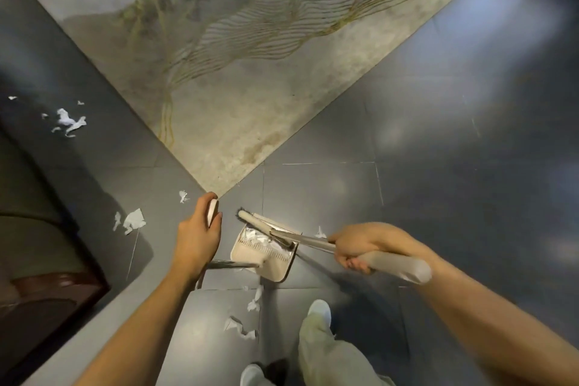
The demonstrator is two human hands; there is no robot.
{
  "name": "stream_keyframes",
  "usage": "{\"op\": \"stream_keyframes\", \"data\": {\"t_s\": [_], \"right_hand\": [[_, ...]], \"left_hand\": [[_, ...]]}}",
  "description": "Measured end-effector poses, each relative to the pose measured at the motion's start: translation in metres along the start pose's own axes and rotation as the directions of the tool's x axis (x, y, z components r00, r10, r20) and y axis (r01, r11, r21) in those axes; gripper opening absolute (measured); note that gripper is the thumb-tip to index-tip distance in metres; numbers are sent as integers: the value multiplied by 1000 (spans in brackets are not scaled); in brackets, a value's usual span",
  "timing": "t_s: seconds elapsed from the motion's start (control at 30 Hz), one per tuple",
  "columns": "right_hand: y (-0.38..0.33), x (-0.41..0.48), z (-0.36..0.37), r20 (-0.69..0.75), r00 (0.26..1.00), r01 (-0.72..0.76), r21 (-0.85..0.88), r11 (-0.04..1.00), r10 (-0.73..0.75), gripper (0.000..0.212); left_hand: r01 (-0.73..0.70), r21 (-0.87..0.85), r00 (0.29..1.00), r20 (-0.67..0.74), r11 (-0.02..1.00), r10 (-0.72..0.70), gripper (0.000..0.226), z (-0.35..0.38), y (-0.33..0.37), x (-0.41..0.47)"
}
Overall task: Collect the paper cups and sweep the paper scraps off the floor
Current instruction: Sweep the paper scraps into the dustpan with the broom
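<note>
Two hands, two tools: your left hand (197,235) curls its fingers round the cream grip (213,212) on the dustpan's pole, and your right hand (360,247) is clamped on the broom handle (394,265). The dustpan (269,263) sits on the grey floor (438,150) between them, with paper scraps (260,240) inside and the broom head (250,219) at its mouth. Loose scraps lie at the pan's 6 o'clock (241,327) and 9 o'clock (134,221) — the rug (250,103) at 12.

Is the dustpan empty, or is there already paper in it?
Not empty: white paper scraps lie inside the dustpan, beside the broom head.
</note>
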State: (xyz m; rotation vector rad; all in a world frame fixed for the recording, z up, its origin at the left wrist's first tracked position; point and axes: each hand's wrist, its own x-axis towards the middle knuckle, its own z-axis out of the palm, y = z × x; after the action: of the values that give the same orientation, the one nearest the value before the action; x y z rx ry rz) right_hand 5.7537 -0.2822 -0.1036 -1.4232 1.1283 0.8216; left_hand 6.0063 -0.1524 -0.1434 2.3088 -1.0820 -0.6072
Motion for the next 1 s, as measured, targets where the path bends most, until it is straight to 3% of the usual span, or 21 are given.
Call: {"op": "stream_keyframes", "data": {"t_s": [0.13, 0.4, 0.53, 0.83, 1.0], "right_hand": [[10, -41, 18, 32, 996, -91, 133, 987, 88, 69], [51, -87, 104, -131, 980, -79, 443, 893, 152, 58], [70, -85, 143, -175, 956, -115, 518, 847, 237, 56], [106, -39, 155, -295, 909, -142, 445, 884, 295, 42], [102, -17, 146, -246, 933, -180, 316, 931, 264, 28]], "left_hand": [[-48, 6, 997, 55, 999, 48, 30, -10, -15, -23], [-248, -79, 950, 173, 965, 259, 26, -35, -50, -96], [-310, -70, 927, 198, 948, 317, 28, -40, -53, -121], [-406, 89, 886, 283, 910, 367, 37, 0, -16, -109], [-399, 104, 895, 259, 911, 363, 35, 28, 15, -79]]}}
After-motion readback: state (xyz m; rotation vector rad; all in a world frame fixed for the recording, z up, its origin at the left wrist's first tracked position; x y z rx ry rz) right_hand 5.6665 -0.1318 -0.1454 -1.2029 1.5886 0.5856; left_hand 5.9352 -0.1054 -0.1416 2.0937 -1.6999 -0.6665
